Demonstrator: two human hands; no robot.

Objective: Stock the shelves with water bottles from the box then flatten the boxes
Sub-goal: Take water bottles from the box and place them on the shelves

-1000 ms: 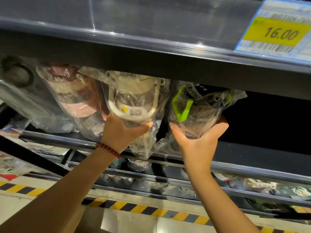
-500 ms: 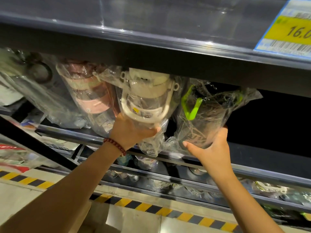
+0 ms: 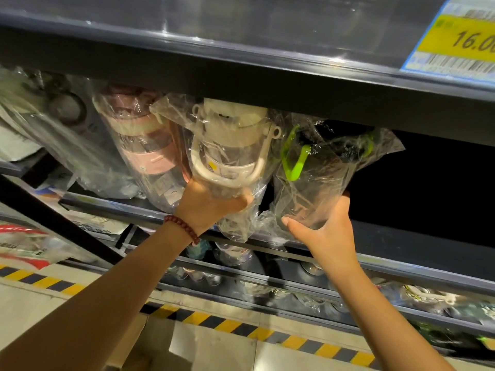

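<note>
Both forearms are showing bare with no sleeves anywhere, and the left hand point(image 3: 209, 203) is wearing a dark red round-bead bracelet point(image 3: 183, 228) sitting right at the wrist, while the right hand point(image 3: 325, 235) is wearing nothing.

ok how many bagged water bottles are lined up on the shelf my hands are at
4 that I can make out: a dark one far left, a pink one, a cream one in the left hand, a green-handled one in the right hand. More may sit hidden behind.
</note>
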